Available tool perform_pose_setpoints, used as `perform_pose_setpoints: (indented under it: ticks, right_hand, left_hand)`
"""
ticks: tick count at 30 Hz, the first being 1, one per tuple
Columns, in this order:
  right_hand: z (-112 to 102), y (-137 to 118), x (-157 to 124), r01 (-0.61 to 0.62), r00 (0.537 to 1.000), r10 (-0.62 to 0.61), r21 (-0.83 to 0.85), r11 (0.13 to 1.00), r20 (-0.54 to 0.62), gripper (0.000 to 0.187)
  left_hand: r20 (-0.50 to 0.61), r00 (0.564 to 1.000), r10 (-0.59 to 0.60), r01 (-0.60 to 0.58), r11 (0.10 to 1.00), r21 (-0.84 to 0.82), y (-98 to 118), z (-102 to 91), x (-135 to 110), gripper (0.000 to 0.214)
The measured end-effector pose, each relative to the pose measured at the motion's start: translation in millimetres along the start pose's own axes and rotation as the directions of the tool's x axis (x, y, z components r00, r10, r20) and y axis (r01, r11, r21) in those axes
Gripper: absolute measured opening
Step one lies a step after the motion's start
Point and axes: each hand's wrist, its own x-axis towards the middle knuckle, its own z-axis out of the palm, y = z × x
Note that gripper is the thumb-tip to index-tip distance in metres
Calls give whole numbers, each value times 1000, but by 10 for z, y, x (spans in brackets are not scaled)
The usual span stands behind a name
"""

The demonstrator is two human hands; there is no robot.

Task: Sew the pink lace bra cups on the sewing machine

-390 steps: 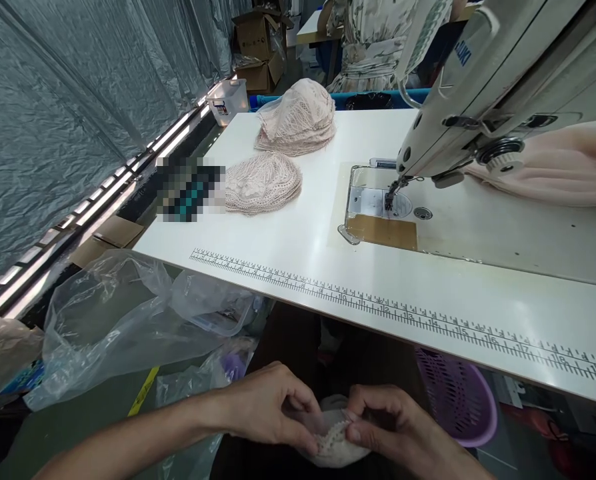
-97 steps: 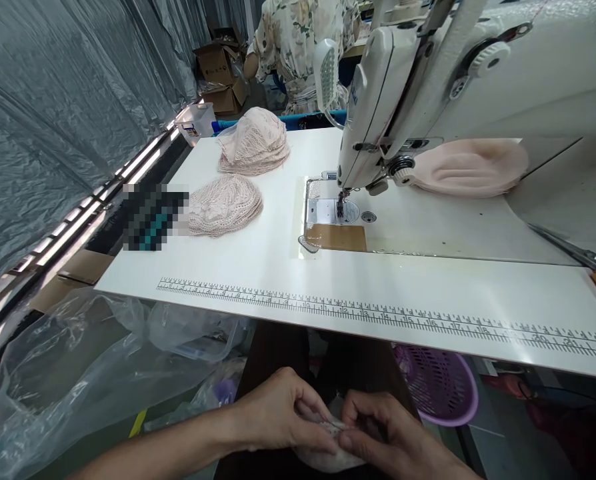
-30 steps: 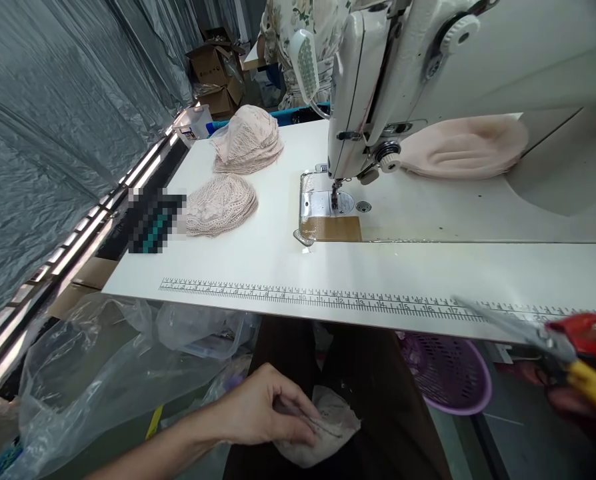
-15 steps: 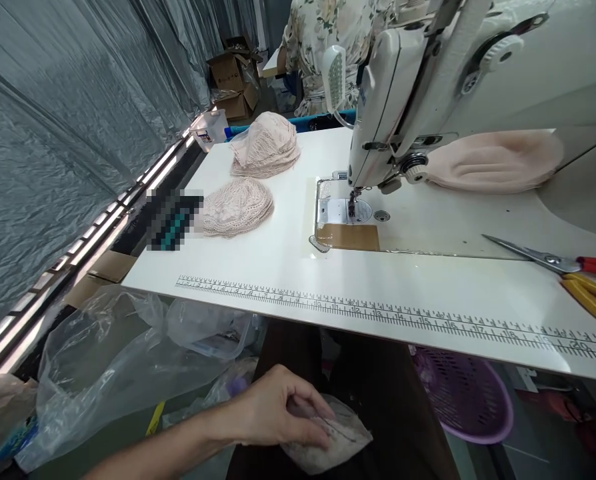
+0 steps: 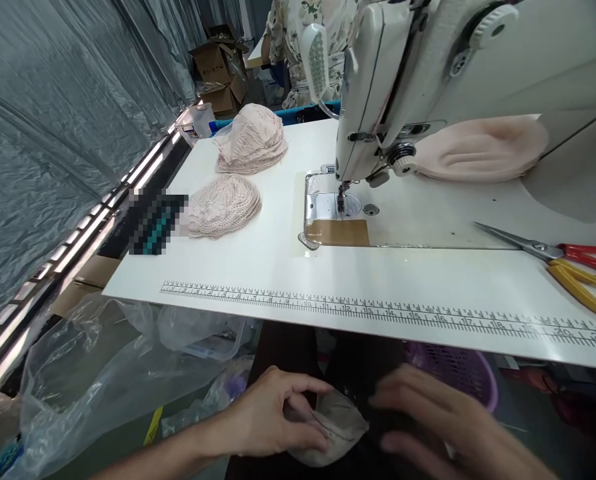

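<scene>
Below the table edge, my left hand (image 5: 268, 417) is closed on a small pale pink fabric piece (image 5: 335, 427) resting on my lap. My right hand (image 5: 438, 420) hovers just right of the piece, fingers spread and blurred, holding nothing. Scissors (image 5: 568, 263) with red and yellow handles lie on the white sewing table (image 5: 278, 260) at the right. Two stacks of pink lace cups (image 5: 225, 207) (image 5: 251, 140) sit on the table's left side. The white sewing machine (image 5: 428, 73) stands behind, with a pile of smooth pink padded cups (image 5: 483, 147) under its arm.
A printed ruler (image 5: 378, 310) runs along the table's front edge. Clear plastic bags (image 5: 108, 367) lie at the lower left, and a purple basket (image 5: 458, 370) sits under the table. Cardboard boxes (image 5: 215, 73) and a person in a floral garment (image 5: 291, 40) are at the back.
My right hand laid the scissors on the table at the right and came back down beside the fabric piece. My left hand has kept its hold on the piece throughout.
</scene>
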Motion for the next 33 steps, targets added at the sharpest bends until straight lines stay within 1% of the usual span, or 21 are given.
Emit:
perform_pose_setpoints:
  ticks: [1, 2, 4, 6, 7, 9, 10, 14, 17, 21, 26, 28, 30, 33]
  right_hand:
    - [51, -105, 81, 28, 997, -31, 45, 999, 69, 12]
    - [93, -196, 153, 18, 996, -23, 58, 998, 83, 12]
    - [144, -326, 259, -21, 994, 11, 84, 996, 111, 22]
    - [162, -388, 315, -80, 985, 62, 110, 991, 159, 32]
    - [166, -400, 329, -109, 978, 83, 126, 986, 192, 34]
    - [181, -398, 339, -159, 963, 120, 149, 976, 242, 30]
    - [196, -389, 339, -171, 960, 129, 158, 972, 250, 28]
    - [294, -339, 323, -173, 965, 131, 179, 969, 226, 9]
    - [350, -319, 306, -173, 968, 132, 191, 966, 212, 11]
    - [381, -322, 284, -179, 967, 130, 221, 959, 218, 6]
    - [408, -315, 276, -185, 972, 140, 241, 953, 191, 9]
    - [409, -312, 279, -200, 970, 154, 262, 944, 186, 11]
    - [402, -311, 280, -224, 967, 176, 284, 932, 186, 12]
    - [394, -301, 271, -292, 947, 227, 317, 902, 227, 11]
  left_hand:
    - [-5, 1000, 1, -1, 1000, 10, -3, 5, -6, 59]
    - [-7, 1000, 5, -5, 1000, 22, -3, 8, -15, 57]
    - [-7, 1000, 13, -13, 998, 57, 5, 10, -34, 55]
    - [0, 1000, 5, -5, 996, 91, 15, 8, -49, 52]
    - [-1, 1000, 3, -3, 995, 101, 17, 7, -53, 51]
    - [-2, 1000, 8, -8, 995, 99, 14, 4, -56, 51]
    - [-4, 1000, 17, -16, 995, 94, 10, 3, -56, 52]
    - [-18, 999, 28, -26, 995, 98, -6, 7, -63, 51]
    - [-32, 999, 12, -9, 995, 97, -18, 13, -76, 51]
    - [-42, 999, -34, 38, 994, 98, -48, 28, -98, 52]
    - [-106, 991, -81, 97, 983, 157, -43, 42, -117, 44]
    - [-94, 992, -80, 90, 990, 107, -26, 45, -106, 39]
    - [-63, 997, -54, 56, 998, 19, -14, 49, -85, 32]
    - [-23, 999, -31, 28, 995, -100, -25, 60, -56, 29]
